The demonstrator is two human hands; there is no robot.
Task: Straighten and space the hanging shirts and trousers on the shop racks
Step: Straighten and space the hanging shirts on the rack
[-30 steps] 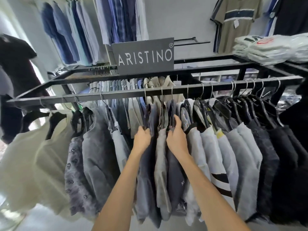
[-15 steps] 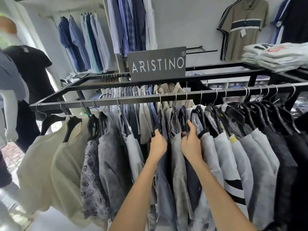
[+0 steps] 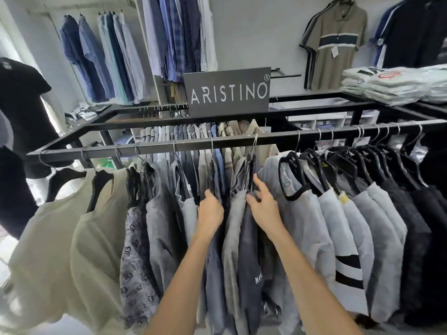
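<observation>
A black metal rail carries a row of shirts on black hangers. My left hand grips the shoulder of a dark blue shirt in the middle of the row. My right hand rests with spread fingers on the shoulder of a navy shirt just to the right. A grey shirt hangs between the two. Cream shirts and a patterned grey shirt hang to the left. Light grey shirts and black shirts hang to the right.
An ARISTINO sign stands on the rack top, with folded shirts stacked at its right end. A second row of garments hangs behind the front rail. A mannequin in a black shirt stands left. Blue shirts and a polo hang on the wall.
The shirts under my hands have slid left along the rail, opening a gap before the light grey shirts. My right hand's fingers have loosened from a grip to a spread touch.
</observation>
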